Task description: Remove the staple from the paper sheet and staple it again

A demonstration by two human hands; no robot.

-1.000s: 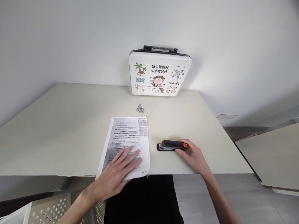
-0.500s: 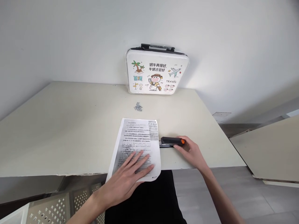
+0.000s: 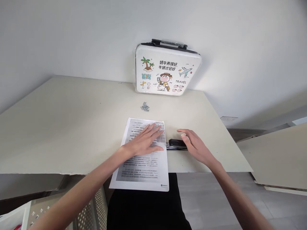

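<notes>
Printed sheets of paper (image 3: 141, 172) lie on the table, their lower end sticking out past the front edge. My left hand (image 3: 145, 140) rests flat on the upper half of the top page, fingers spread toward its right edge. A black stapler (image 3: 176, 143) sits just right of the paper, its front end at the page's right edge; I cannot tell whether the paper is between its jaws. Over the stapler's rear end is my right hand (image 3: 198, 147), fingers apart and not wrapped round it. That hand hides the stapler's back part.
Several strips of staples (image 3: 145, 107) lie in a small pile beyond the paper. A white cartoon-printed case (image 3: 168, 70) with a black handle leans against the wall at the table's back. Perforated plastic baskets (image 3: 88, 207) stand below the table's front edge at left.
My left hand has slid up the page from its lower part to its upper half. My right hand has let go of the stapler's rear end and lifted its fingers over it.
</notes>
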